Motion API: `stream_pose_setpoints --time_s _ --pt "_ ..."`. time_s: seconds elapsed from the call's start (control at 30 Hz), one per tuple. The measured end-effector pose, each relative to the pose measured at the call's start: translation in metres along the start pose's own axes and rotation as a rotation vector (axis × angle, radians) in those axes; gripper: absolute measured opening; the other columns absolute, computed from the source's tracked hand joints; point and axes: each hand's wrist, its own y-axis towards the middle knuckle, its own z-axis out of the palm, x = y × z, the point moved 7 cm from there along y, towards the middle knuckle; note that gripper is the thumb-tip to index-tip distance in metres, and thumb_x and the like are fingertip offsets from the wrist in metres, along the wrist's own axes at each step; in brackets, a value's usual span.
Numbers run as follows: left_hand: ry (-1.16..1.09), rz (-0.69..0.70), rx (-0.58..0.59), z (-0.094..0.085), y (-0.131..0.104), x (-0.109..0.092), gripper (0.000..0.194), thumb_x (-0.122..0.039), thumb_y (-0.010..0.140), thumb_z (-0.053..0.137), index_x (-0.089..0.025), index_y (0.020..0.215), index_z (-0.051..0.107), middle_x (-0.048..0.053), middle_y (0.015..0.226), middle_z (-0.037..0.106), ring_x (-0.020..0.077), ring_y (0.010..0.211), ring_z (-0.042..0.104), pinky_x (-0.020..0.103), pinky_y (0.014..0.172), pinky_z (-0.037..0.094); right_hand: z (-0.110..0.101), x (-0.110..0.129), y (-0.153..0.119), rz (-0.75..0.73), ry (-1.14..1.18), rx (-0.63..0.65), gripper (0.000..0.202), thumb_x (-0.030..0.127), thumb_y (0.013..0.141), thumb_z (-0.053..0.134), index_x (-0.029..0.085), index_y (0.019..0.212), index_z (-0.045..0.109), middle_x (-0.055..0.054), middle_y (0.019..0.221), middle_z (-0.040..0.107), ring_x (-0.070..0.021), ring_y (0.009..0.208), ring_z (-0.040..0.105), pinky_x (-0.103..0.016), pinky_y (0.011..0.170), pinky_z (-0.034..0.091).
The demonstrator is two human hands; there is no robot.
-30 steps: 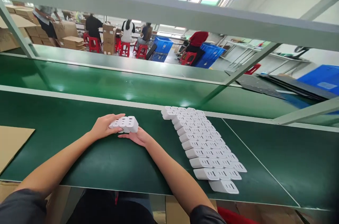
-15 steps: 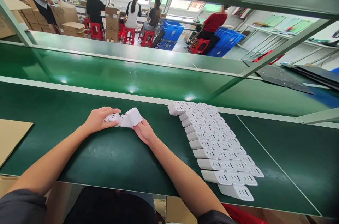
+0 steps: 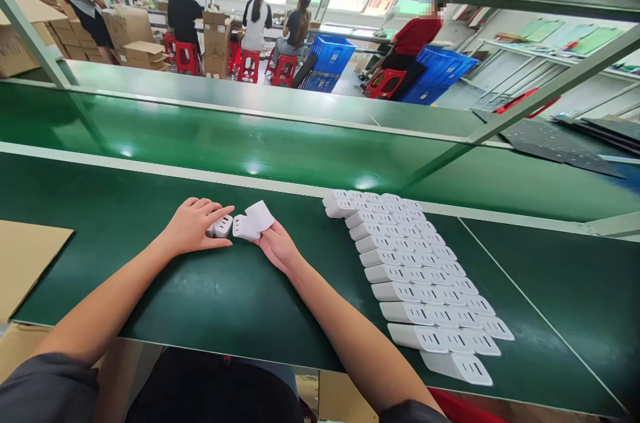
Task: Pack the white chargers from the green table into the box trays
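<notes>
Both hands are out over the middle of the bench (image 3: 220, 303), nearer its far edge than the near one. Left hand (image 3: 193, 226) is spread, thumb well apart from the fingers, around a couple of white slotted blocks (image 3: 223, 226); can't tell if the palm's pressing on them. Right hand (image 3: 277, 246) has a grip on two more, a tilted block (image 3: 260, 216) and a lower block (image 3: 245, 228) just beside the left hand's pair. Can't really tell if those touch the bench. Off to the right, a batch of white blocks in rows (image 3: 420, 273) slants from right by the white strip (image 3: 270, 185) on the far edge down to one lone block just inside the near edge. Decent stretch of green surface between that batch and the right forearm, more past the pale line (image 3: 537, 310) toward the right end, and a wide patch between the forearms down to the near edge. Cardboard sheet (image 3: 35, 266) sits on the left, near edge side, well apart from the hands.
</notes>
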Motion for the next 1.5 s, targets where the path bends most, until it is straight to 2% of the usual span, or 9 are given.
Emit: stream_pose_setpoints --time_s 0.2,0.37,0.5,0.77,0.87,1.03,1.2,1.3,1.5 --pt "-0.151 0.006 -0.04 0.002 0.002 -0.015 0.052 -0.061 0.089 0.058 -0.023 0.125 0.062 0.008 0.119 0.071 0.0241 0.111 0.064 0.039 0.099 0.042 0.012 -0.005 -0.006 0.03 -0.055 0.091 0.046 0.038 0.076 0.079 0.028 0.118 0.064 -0.005 0.12 0.069 -0.0277 0.112 0.064 -0.048 0.092 0.055" --pt "-0.128 0.004 -0.069 -0.003 0.0 -0.015 0.041 -0.053 0.089 0.058 -0.02 0.114 0.062 0.005 0.105 0.073 0.0219 0.096 0.068 0.038 0.091 0.044 0.004 0.012 -0.001 -0.068 -0.206 0.029 0.029 0.033 0.079 0.073 0.024 0.105 0.068 -0.002 0.104 0.071 -0.0203 0.096 0.067 -0.035 0.083 0.056" --pt "-0.039 0.018 -0.011 -0.005 0.0 -0.017 0.038 -0.052 0.088 0.057 -0.02 0.108 0.064 0.007 0.102 0.072 0.0242 0.095 0.067 0.04 0.09 0.044 -0.002 0.027 -0.001 -0.112 -0.241 -0.016 0.051 0.026 0.079 0.07 0.03 0.129 0.058 -0.001 0.104 0.068 -0.0149 0.075 0.068 -0.029 0.067 0.057" --pt "-0.043 0.031 0.145 0.001 -0.002 -0.014 0.053 -0.058 0.09 0.054 -0.023 0.129 0.061 0.008 0.121 0.068 0.0262 0.105 0.064 0.039 0.086 0.046 0.009 0.028 -0.006 -0.031 -0.112 0.164 0.084 0.004 0.059 0.064 0.038 0.135 0.054 0.001 0.13 0.059 -0.0227 0.112 0.065 -0.046 0.107 0.048" --pt "-0.017 0.046 0.178 0.006 -0.003 -0.011 0.049 -0.058 0.093 0.052 -0.024 0.126 0.063 0.008 0.121 0.068 0.0256 0.104 0.064 0.039 0.086 0.046 0.01 0.03 -0.007 -0.024 -0.136 0.186 0.077 0.008 0.064 0.064 0.036 0.135 0.054 0.001 0.136 0.058 -0.0234 0.119 0.062 -0.047 0.114 0.039" --pt "0.003 0.064 0.196 0.009 -0.004 -0.009 0.051 -0.062 0.092 0.054 -0.024 0.124 0.064 0.007 0.12 0.069 0.0255 0.105 0.064 0.04 0.09 0.045 0.002 0.038 -0.007 -0.024 -0.336 0.199 0.051 0.033 0.084 0.067 0.032 0.133 0.054 -0.004 0.132 0.061 -0.0232 0.11 0.067 -0.046 0.105 0.047" --pt "0.014 0.026 0.171 -0.008 -0.004 0.002 0.071 -0.072 0.084 0.057 -0.023 0.134 0.057 0.008 0.129 0.065 0.0288 0.119 0.058 0.044 0.104 0.038 -0.013 0.051 -0.004 -0.083 -0.575 0.199 0.05 0.031 0.076 0.077 0.026 0.123 0.06 -0.005 0.114 0.066 -0.0225 0.111 0.064 -0.037 0.093 0.052" --pt "0.015 -0.046 0.245 -0.006 -0.005 0.015 0.08 -0.075 0.08 0.059 -0.024 0.141 0.051 0.009 0.136 0.06 0.0293 0.119 0.058 0.042 0.099 0.042 -0.01 0.047 -0.005 -0.074 -0.602 0.268 0.049 0.03 0.074 0.078 0.023 0.119 0.061 -0.006 0.109 0.067 -0.0208 0.103 0.064 -0.033 0.084 0.053" --pt "0.005 -0.067 0.328 0.008 -0.005 0.015 0.068 -0.072 0.083 0.059 -0.025 0.133 0.057 0.007 0.13 0.064 0.0269 0.112 0.063 0.036 0.087 0.046 0.001 0.043 -0.011 -0.073 -0.584 0.403 0.06 0.022 0.072 0.074 0.026 0.129 0.058 -0.005 0.119 0.063 -0.0202 0.111 0.06 -0.034 0.091 0.051"
